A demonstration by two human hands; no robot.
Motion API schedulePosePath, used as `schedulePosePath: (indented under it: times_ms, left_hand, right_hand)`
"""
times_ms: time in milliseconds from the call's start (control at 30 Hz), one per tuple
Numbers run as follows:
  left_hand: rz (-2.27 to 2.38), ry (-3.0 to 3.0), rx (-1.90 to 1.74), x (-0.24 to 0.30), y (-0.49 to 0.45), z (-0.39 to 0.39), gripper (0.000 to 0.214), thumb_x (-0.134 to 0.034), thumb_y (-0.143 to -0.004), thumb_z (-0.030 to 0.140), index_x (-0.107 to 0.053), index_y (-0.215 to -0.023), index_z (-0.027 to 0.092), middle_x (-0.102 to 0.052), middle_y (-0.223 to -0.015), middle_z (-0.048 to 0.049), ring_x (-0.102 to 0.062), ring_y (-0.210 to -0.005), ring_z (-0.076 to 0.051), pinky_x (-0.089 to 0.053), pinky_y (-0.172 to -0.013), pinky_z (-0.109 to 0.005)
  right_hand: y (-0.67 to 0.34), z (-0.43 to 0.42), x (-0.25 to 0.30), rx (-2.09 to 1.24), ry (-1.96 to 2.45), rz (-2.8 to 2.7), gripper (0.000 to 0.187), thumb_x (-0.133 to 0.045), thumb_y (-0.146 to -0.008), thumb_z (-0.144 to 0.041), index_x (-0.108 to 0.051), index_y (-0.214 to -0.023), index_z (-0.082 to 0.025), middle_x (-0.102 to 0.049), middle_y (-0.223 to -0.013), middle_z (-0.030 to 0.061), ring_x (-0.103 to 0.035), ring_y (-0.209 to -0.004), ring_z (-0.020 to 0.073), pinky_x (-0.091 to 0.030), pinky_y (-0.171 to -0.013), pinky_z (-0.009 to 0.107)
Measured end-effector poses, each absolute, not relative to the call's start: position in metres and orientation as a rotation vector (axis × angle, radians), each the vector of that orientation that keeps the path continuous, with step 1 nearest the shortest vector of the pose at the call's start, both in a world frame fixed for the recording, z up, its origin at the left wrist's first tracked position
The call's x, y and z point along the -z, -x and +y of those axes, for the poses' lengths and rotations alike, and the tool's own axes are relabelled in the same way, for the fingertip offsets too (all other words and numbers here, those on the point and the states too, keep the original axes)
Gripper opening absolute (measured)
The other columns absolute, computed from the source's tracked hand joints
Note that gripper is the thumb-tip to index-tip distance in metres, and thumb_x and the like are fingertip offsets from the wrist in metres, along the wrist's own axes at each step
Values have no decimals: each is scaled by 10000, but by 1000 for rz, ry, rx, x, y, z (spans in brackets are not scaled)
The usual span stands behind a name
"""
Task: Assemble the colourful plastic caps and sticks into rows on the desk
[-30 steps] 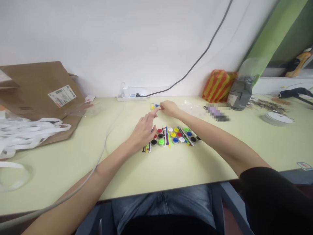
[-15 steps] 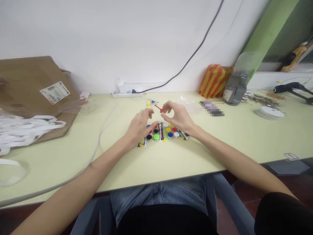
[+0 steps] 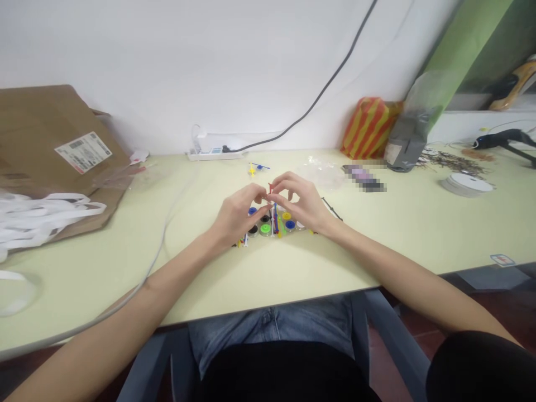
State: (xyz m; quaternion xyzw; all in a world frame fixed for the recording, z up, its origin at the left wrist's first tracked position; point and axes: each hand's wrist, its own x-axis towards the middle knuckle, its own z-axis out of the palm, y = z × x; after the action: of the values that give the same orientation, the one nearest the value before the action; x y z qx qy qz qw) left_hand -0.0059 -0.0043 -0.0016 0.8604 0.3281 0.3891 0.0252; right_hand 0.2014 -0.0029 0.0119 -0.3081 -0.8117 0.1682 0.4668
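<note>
The left hand point(image 3: 238, 216) and right hand point(image 3: 305, 202) curve in toward each other above the desk, fingers bent and not spread. Their fingertips meet at the lower end of a thin red plastic stick point(image 3: 271, 190) that stands upright between them; which hand bears it is too small to tell. Directly below the hands lies a tight cluster of round plastic discs point(image 3: 264, 229) in blue, black, green and yellow, with colored plastic sticks point(image 3: 275, 220) laid among them. Most pieces sit in this cluster, partly hidden by the hands. Only the red stick and, farther on, a small yellow piece point(image 3: 252, 169) and a blue-tipped stick point(image 3: 260, 166) lie apart from it. Beyond are a clear plastic bag point(image 3: 322, 174) and a white power strip point(image 3: 213, 155), with a cardboard mailer point(image 3: 54, 134) far left and a roll of white tape point(image 3: 464, 184) far right.
</note>
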Motion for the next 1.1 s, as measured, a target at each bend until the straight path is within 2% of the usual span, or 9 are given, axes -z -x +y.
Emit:
schedulePosePath:
  times_ms: [67, 200, 333, 433, 567, 733, 933, 1100]
  left_hand:
    - [1008, -2647, -1209, 2, 6, -5, 180, -601, -932, 254, -545, -1095, 205, -644, -967, -17, -624, -861, -134, -498, -776, -275]
    - [956, -2638, -1241, 1, 3, -7, 229, -590, -903, 175, -530, -1121, 209, -643, -988, -14, -625, -866, -128, -518, -799, -277]
    - [892, -2658, -1297, -1, 0, -6, 272, -578, -870, 116, -515, -1117, 210, -611, -992, -25, -612, -921, -149, -527, -839, -310]
    - [820, -2645, -1272, -1, -1, -7, 340, -609, -860, 130, -487, -1166, 213, -593, -1062, -46, -610, -967, -164, -535, -863, -336]
    - [821, -2550, -1220, 0, -2, -9, 372, -646, -886, 194, -459, -1205, 229, -589, -1132, -57, -626, -998, -166, -546, -856, -331]
    - [857, -2419, -1353, 3, -2, -8, 296, -662, -913, 270, -466, -1130, 230, -588, -1028, -19, -636, -910, -137, -549, -842, -315]
    - [927, -2472, -1196, 1, 1, -9, 272, -588, -962, 315, -459, -1184, 225, -615, -1005, -17, -629, -886, -133, -517, -792, -275]
    - [1010, -2654, -1146, -3, 4, -9, 167, -524, -985, 343, -497, -1070, 201, -627, -938, -15, -603, -836, -150, -479, -776, -294]
  right_hand:
    - [-203, -3, -14, -505, 730, -1954, 240, -602, -948, -388, -686, -866, -178, -709, -1045, 77, -651, -925, 169, -499, -715, 274]
    - [-201, -5, -18, -696, 756, -1859, 259, -677, -887, -421, -698, -887, -162, -729, -877, 54, -669, -775, 154, -527, -695, 283]
    - [-197, -8, -20, -928, 748, -1688, 419, -806, -750, -427, -662, -1047, -169, -715, -952, 49, -699, -764, 158, -573, -683, 288]
    - [-195, -11, -20, -1047, 787, -1612, 429, -835, -704, -424, -671, -988, -148, -715, -919, 58, -714, -770, 179, -589, -671, 294]
    - [-193, -14, -17, -1100, 762, -1575, 383, -801, -737, -451, -664, -912, -139, -720, -834, 56, -700, -699, 170, -573, -579, 266]
    - [-192, -17, -18, -1103, 718, -1585, 364, -775, -763, -459, -642, -896, -148, -693, -852, 48, -685, -694, 158, -541, -515, 231]
    - [-197, -13, -25, -1135, 587, -1723, 335, -761, -801, -432, -574, -918, -181, -640, -904, 22, -679, -774, 149, -546, -553, 210]
    - [-199, -9, -21, -1219, 525, -1819, 315, -700, -866, -457, -551, -940, -190, -644, -897, 24, -677, -748, 143, -580, -669, 274]
